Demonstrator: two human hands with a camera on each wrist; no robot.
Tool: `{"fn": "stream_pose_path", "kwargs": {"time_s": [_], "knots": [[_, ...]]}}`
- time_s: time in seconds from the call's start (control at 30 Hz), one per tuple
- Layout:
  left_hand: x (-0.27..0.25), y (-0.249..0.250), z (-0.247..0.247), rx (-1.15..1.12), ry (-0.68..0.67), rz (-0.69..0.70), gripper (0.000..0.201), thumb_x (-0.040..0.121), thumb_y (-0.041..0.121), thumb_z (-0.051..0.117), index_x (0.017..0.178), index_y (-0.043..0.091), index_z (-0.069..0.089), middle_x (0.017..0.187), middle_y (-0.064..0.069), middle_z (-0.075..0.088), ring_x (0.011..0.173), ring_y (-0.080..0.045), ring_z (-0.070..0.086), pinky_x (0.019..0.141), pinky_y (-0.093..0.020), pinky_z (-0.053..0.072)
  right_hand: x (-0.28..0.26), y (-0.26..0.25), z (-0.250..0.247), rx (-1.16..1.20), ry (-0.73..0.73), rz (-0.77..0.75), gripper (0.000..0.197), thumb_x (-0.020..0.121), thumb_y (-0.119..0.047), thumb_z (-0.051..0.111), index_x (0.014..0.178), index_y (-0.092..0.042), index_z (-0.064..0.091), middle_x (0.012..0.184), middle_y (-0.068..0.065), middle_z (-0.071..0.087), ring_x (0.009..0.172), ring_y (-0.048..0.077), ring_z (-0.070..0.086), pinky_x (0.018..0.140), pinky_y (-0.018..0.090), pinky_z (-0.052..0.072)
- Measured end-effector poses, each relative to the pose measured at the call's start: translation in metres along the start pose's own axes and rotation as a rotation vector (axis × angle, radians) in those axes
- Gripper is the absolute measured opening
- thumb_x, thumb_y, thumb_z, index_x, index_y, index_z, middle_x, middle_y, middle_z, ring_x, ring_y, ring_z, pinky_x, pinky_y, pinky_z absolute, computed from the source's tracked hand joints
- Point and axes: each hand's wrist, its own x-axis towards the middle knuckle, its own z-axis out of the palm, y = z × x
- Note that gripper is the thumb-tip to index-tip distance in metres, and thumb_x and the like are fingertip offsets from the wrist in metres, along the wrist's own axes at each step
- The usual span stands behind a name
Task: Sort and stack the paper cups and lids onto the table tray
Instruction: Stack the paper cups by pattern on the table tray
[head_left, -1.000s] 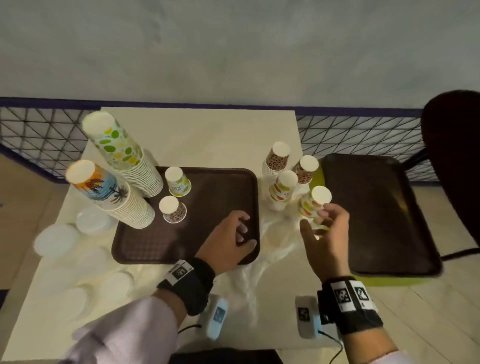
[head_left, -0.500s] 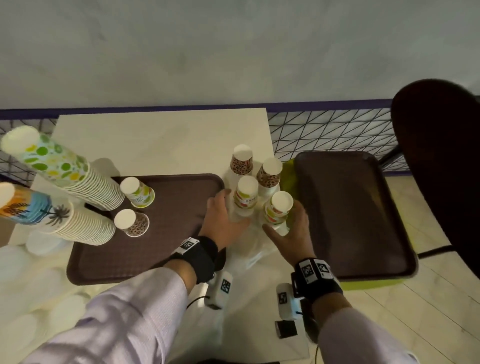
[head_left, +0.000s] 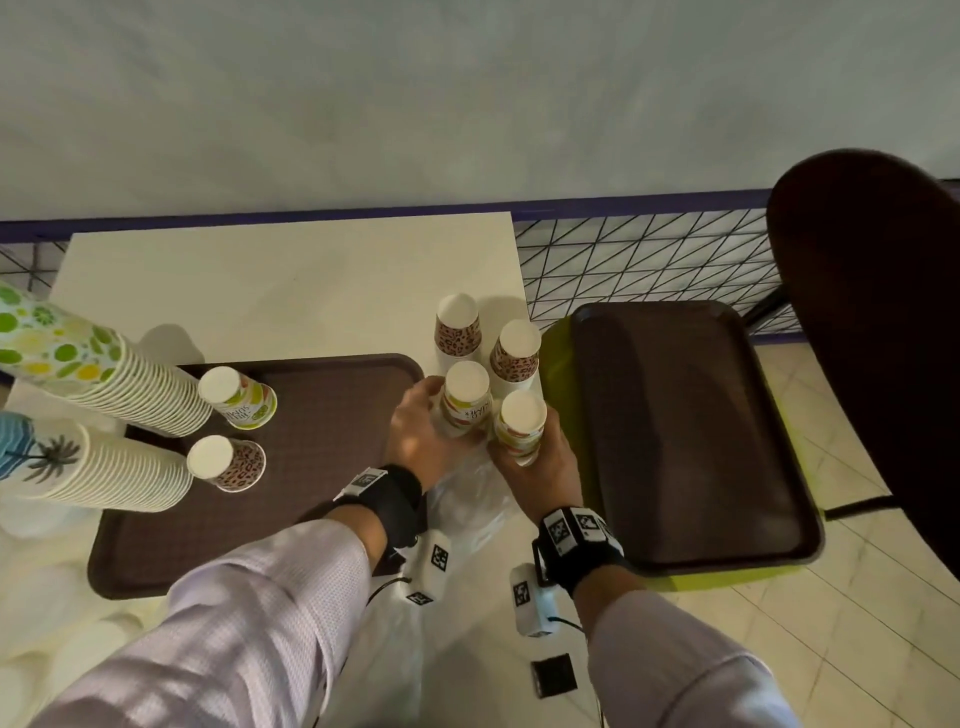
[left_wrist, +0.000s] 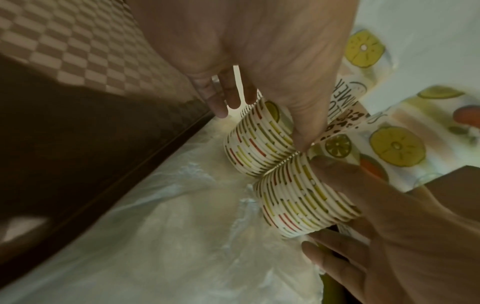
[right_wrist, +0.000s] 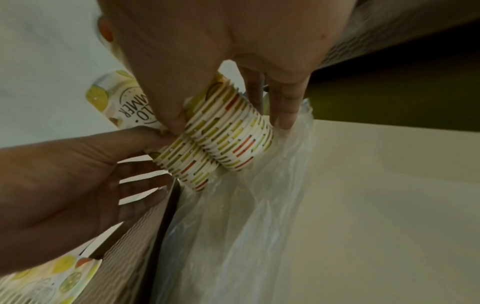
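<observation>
Cup stacks (head_left: 466, 397) between both hands

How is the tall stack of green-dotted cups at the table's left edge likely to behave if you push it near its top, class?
The green-dotted stack is tall on a narrow base, so it would probably tip rather than slide. It is many nested paper cups, so likely light, and may flex or separate at the rims. It stands close to the palm-print stack and could knock it.
</observation>
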Motion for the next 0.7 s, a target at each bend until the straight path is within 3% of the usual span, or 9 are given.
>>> {"fn": "stream_pose_path", "kwargs": {"time_s": [0.1,0.17,0.27,0.37,0.47,0.57,0.7], "knots": [[0.003,-0.001,0.002,-0.005,-0.050,0.015,0.068,0.062,0.037,0.096,0.119,0.041,0.059,0.105,0.025,0.067,0.094,0.009,0.063,0.084,-0.013,0.050,-0.001,0.000,0.002,-0.006,0.027,-0.030,0.072,0.075,-0.040,0.084,0.135,-0.033,0.044,0.128,-0.003,0.062,0.113,0.023,0.064,0.087,0.042,0.058],[0.004,-0.001,0.003,-0.007,-0.082,0.027,0.058,0.065,0.040,0.095,0.112,0.040,0.061,0.101,0.024,0.071,0.091,0.016,0.064,0.082,-0.013,0.052,-0.004,0.002,0.003,-0.007,0.023,-0.047,0.073,0.075,-0.038,0.084,0.136,-0.033,0.044,0.128,-0.002,0.061,0.112,0.022,0.063,0.087,0.042,0.058],[0.005,-0.001,0.004,-0.028,-0.108,0.036,0.060,0.067,0.044,0.093,0.118,0.037,0.062,0.107,0.020,0.073,0.096,0.014,0.065,0.085,-0.018,0.053,-0.007,0.006,0.004,-0.018,-0.004,-0.089,0.074,0.074,-0.034,0.084,0.137,-0.029,0.045,0.127,-0.001,0.057,0.113,0.019,0.060,0.090,0.044,0.057],[0.006,-0.001,0.003,-0.015,-0.102,0.044,0.071,0.066,0.041,0.096,0.126,0.034,0.057,0.104,0.021,0.067,0.091,0.010,0.062,0.076,-0.006,0.043,-0.009,0.009,0.004,-0.015,-0.036,-0.116,0.076,0.072,-0.030,0.086,0.136,-0.030,0.045,0.127,-0.003,0.054,0.116,0.016,0.056,0.095,0.044,0.054],[0.006,-0.002,0.005,0.038,-0.111,0.057,0.076,0.063,0.039,0.098,0.119,0.035,0.046,0.097,0.024,0.062,0.084,0.010,0.059,0.066,-0.001,0.038,-0.010,0.012,0.002,-0.003,-0.033,-0.120,0.076,0.071,-0.029,0.087,0.135,-0.030,0.046,0.125,-0.004,0.051,0.115,0.012,0.054,0.096,0.039,0.053],[0.007,-0.009,0.009,0.057,-0.138,0.065,0.080,0.062,0.037,0.098,0.111,0.037,0.036,0.096,0.019,0.061,0.086,0.009,0.060,0.066,-0.009,0.042,-0.012,0.013,0.001,0.021,-0.024,-0.138,0.074,0.072,-0.029,0.086,0.135,-0.029,0.047,0.125,-0.006,0.051,0.114,0.007,0.053,0.096,0.030,0.052],[0.007,-0.015,0.013,0.062,-0.148,0.118,0.081,0.060,0.032,0.100,0.108,0.040,0.036,0.099,0.013,0.061,0.087,-0.003,0.063,0.069,-0.017,0.046,-0.012,0.018,0.000,0.031,-0.029,-0.128,0.074,0.073,-0.029,0.087,0.135,-0.029,0.048,0.127,-0.006,0.051,0.115,-0.002,0.051,0.096,0.021,0.048]]}}
